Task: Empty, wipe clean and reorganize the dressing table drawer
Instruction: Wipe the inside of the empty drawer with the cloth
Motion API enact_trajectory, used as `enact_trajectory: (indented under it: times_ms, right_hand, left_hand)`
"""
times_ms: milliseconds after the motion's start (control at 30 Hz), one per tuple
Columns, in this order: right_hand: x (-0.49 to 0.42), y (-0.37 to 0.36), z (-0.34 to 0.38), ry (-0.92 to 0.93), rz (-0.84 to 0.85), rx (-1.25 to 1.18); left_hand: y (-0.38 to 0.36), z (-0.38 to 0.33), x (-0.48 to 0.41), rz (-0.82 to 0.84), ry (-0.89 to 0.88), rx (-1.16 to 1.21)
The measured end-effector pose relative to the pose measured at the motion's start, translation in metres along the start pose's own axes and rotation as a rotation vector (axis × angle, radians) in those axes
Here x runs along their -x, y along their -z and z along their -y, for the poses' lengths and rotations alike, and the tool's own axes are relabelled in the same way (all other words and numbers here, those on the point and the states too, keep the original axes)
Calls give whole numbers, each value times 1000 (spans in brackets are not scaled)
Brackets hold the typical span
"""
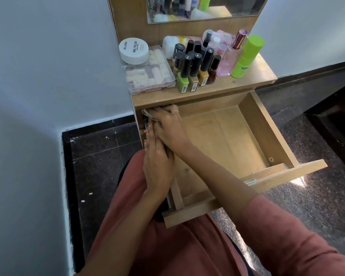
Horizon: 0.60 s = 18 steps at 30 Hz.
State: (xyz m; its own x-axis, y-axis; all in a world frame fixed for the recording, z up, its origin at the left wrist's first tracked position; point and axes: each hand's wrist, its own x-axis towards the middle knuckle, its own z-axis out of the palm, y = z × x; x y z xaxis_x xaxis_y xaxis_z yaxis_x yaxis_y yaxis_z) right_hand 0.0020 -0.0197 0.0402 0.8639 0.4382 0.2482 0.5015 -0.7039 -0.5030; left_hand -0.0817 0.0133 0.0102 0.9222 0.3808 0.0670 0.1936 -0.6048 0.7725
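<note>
Your right hand (pixel 167 126) clutches cloth (pixel 147 113) in drawer (pixel 267 132) corner; left hand (pixel 157 168) just behind along side rim, grip unclear; room rightward

the person wears a rust-red long sleeve (pixel 291 232) of soft, plain cloth on the right arm, its cuff pushed up the forearm and loosely bunched there. the left arm shows no sleeve in view. a thin silver-coloured ring (pixel 175 111) sits on one finger of the right hand (pixel 167 126). the nails (pixel 147 131) of the left hand (pixel 157 166) are painted orange-red. a loose garment (pixel 167 250) of the same rust-red covers the lap in broad folds.
</note>
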Motion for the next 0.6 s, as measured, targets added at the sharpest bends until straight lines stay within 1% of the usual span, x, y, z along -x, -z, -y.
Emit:
enact_trajectory:
  times_ms: [67,233,267,433,467,533,600]
  right_hand:
    - [0,-1,0,29,11,17]
    - [6,0,-21,127,-76,334]
    - [8,2,-30,111,-71,380]
    - [5,30,-68,-98,-85,549]
    - [4,36,-75,-135,-71,538]
    - [2,48,-89,-274,-25,429]
    - [-1,60,-109,-393,-19,404]
  left_hand:
    - [1,0,0,-6,-10,-1]
    - [3,-1,0,14,-6,-50]
    - [3,-1,0,20,-1,-62]
    - [4,-1,-1,51,27,-80]
    - [4,-1,-1,53,31,-80]
    - [4,-1,0,58,45,-77]
    - [4,0,0,58,46,-77]
